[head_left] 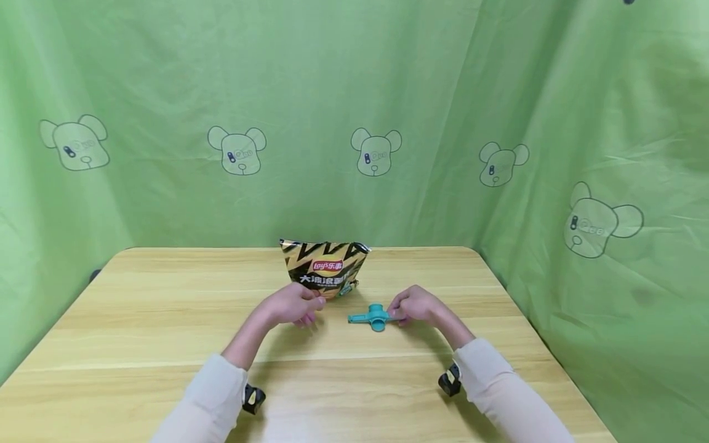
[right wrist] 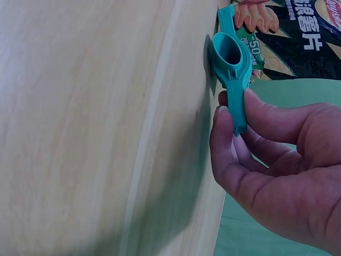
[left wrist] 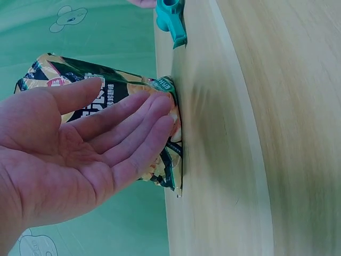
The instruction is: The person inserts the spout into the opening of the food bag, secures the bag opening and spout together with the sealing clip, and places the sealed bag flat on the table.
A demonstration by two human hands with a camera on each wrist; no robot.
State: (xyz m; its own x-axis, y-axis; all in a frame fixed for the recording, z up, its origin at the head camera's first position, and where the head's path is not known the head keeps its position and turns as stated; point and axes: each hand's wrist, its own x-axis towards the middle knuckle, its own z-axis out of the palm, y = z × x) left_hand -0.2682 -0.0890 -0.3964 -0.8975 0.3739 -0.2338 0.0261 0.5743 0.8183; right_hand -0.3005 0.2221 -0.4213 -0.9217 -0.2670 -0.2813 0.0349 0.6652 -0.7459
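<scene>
A teal plastic bag clip with a round spout point(head_left: 378, 318) is pinched at one end between the thumb and fingers of my right hand point(head_left: 418, 306). The right wrist view shows that same clip point(right wrist: 232, 61) close up, its round opening facing the camera. A black and yellow chip bag point(head_left: 325, 266) stands upright on the table behind both hands. My left hand point(head_left: 290, 304) is in front of the bag's lower left, palm turned inward and fingers loosely extended. Seen from the left wrist, the hand point(left wrist: 90, 138) holds nothing and covers part of the bag point(left wrist: 128, 80); whether it touches the bag I cannot tell.
The light wooden table point(head_left: 166, 320) reaches back to a green curtain point(head_left: 310, 74) printed with bear outlines, which also hangs along both sides. Black wrist-worn devices point(head_left: 253, 399) sit under the sleeves.
</scene>
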